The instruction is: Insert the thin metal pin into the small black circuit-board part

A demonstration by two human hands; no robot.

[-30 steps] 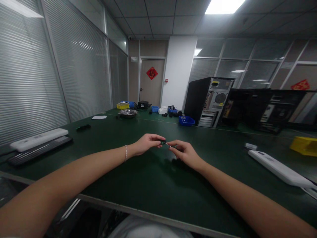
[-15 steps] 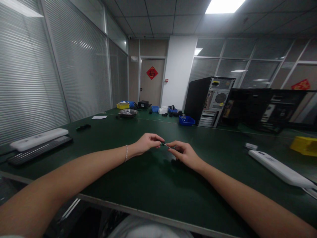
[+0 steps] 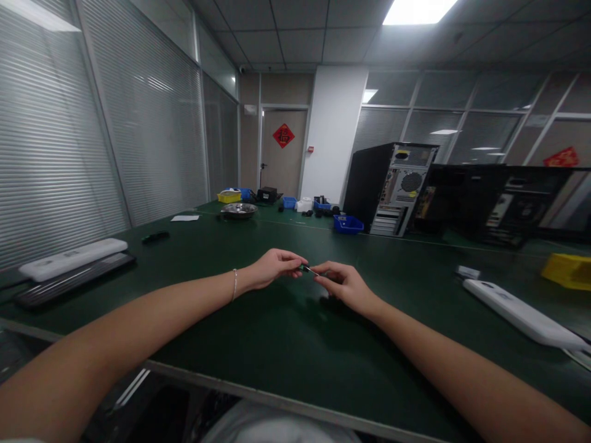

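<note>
- Green matting covered the table (image 3: 286, 344), and both hands hung just above it, meeting fingertip to fingertip.
- Left hand (image 3: 273, 268) was pinched narrow on the dark end of a small thin part (image 3: 308, 269); right hand (image 3: 344, 284) was pinched on its pale other end, so the part bridged the two.
- Compared with a second before, almost nothing had shifted: the right hand had sunk a touch lower and the grip looked unchanged, which I judged to mean fine fiddling with the part was under way, not a transfer.
- Beyond the fingertips the matting lay bare well out to a blue bin (image 3: 348, 224) and a computer tower (image 3: 390, 187).
- Well off to the right of the right hand lay a white strip (image 3: 521, 314); well left of the left hand, a white bar (image 3: 71, 258).
- Near edge of the table ran under both forearms.
</note>
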